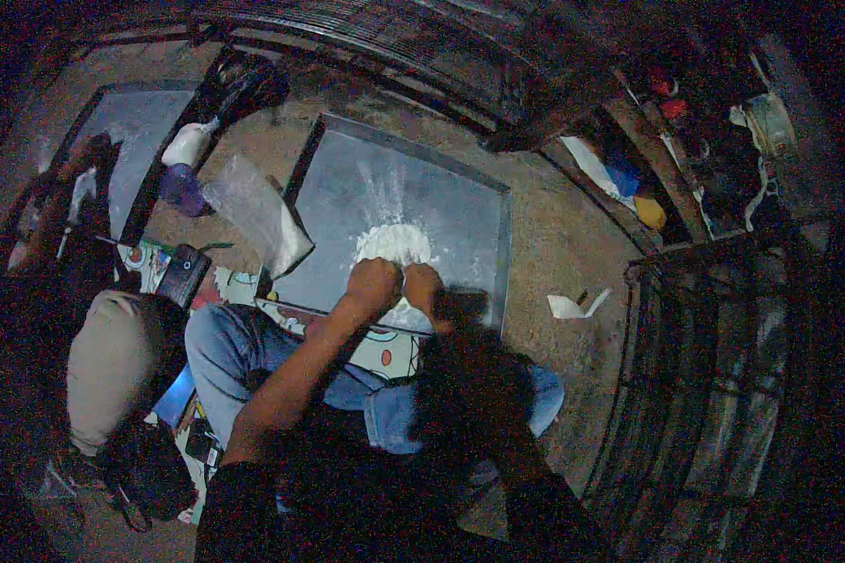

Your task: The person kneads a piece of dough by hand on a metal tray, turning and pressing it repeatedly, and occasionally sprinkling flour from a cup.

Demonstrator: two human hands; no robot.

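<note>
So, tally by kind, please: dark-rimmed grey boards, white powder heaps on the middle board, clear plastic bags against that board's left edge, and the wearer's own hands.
Dark-rimmed grey boards: 2
White powder heap: 1
Clear plastic bag: 1
Wearer's own hands: 2
Total: 6

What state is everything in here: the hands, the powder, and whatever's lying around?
Left hand: fingers curled, at the powder; grip hidden.
Right hand: curled beside it; grip hidden.
White powder: heaped, with loose streaks beyond.
Grey board: lying flat, dusted with powder.
Clear plastic bag: lying across the board's left edge; sealed or open, cannot tell.
White scrap: bent, on the floor.
</note>
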